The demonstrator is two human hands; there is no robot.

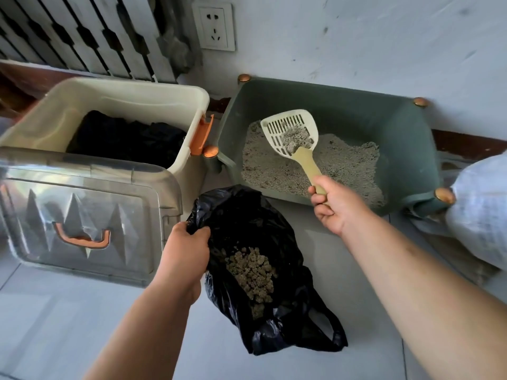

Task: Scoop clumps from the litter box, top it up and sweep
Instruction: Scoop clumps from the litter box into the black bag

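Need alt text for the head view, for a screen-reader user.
The right hand holds a slotted scoop carrying a litter clump over the green litter box, while the left hand grips the rim of a black bag holding clumps.

One dark green plastic litter box (356,111) with four round copper-coloured corner knobs (420,102), one cream slotted plastic scoop (277,127), one black plastic bag (274,229), one cream plastic storage bin (123,91), one clear plastic lid (82,187), one white wall socket (214,26), one white woven sack (482,215)
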